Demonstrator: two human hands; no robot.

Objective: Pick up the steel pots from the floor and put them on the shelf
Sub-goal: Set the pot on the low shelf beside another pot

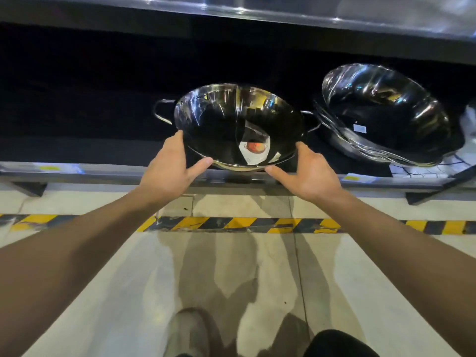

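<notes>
A shiny steel pot (219, 124), wok-shaped with two loop handles and a paper label inside, rests tilted on the low shelf (103, 171), its near rim at the shelf's front edge. My left hand (167, 171) cups the rim's left side, thumb on the near rim. On the right side of the rim sits my right hand (311, 173), its thumb also on the near rim. Both hands hold the pot by its rim.
A stack of similar steel pots (386, 112) leans on the same shelf to the right, close to the held pot's right handle. The shelf's left part is dark. An upper metal shelf (257, 9) overhangs. Yellow-black tape (231, 224) crosses the floor; my shoe (190, 331) is below.
</notes>
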